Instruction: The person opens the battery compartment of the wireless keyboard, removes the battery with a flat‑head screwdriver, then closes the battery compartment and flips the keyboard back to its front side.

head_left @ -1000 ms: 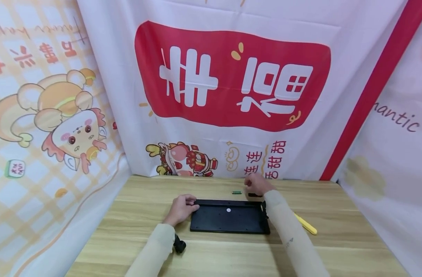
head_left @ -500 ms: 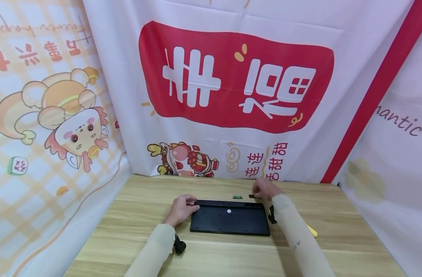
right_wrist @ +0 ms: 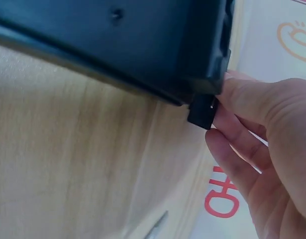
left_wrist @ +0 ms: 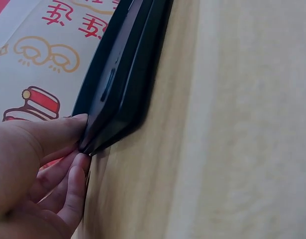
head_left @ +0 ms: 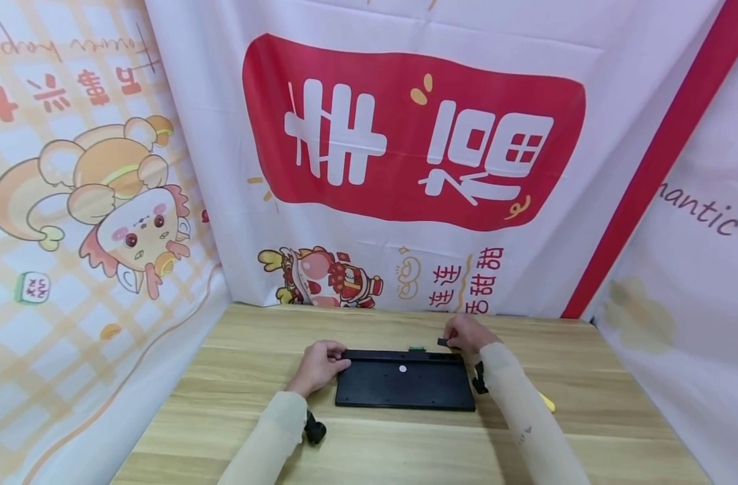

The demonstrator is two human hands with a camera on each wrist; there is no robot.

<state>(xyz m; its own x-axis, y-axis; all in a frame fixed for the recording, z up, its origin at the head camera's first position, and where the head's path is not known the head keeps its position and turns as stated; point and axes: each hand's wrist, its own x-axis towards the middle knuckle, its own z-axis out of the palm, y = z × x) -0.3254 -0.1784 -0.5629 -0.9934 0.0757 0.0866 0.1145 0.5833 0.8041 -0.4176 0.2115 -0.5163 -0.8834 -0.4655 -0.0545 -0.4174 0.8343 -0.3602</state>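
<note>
A black keyboard [head_left: 405, 391] lies with its underside up on the table. My left hand [head_left: 316, 367] pinches its far left corner between thumb and fingers, and the left wrist view shows this grip close up. Past the far right corner, my right hand [head_left: 471, 333] holds a small black battery cover [head_left: 442, 342] by its end. In the right wrist view the cover [right_wrist: 202, 112] shows beside the keyboard's corner, partly hidden behind it. An uncovered battery slot [head_left: 444, 357] shows near that corner. One green battery [head_left: 417, 348] lies just behind the keyboard's far edge, partly hidden.
A yellow-handled tool [head_left: 547, 402] lies to the right, mostly hidden under the right forearm; a metal tip [right_wrist: 157, 226] shows in the right wrist view. A printed cloth [head_left: 405, 269] hangs along the table's far edge, with more cloth at both sides.
My right hand has shifted right and closer, and now pinches the battery cover that lay on the table. The battery slot has come into sight. My left hand keeps its hold.
</note>
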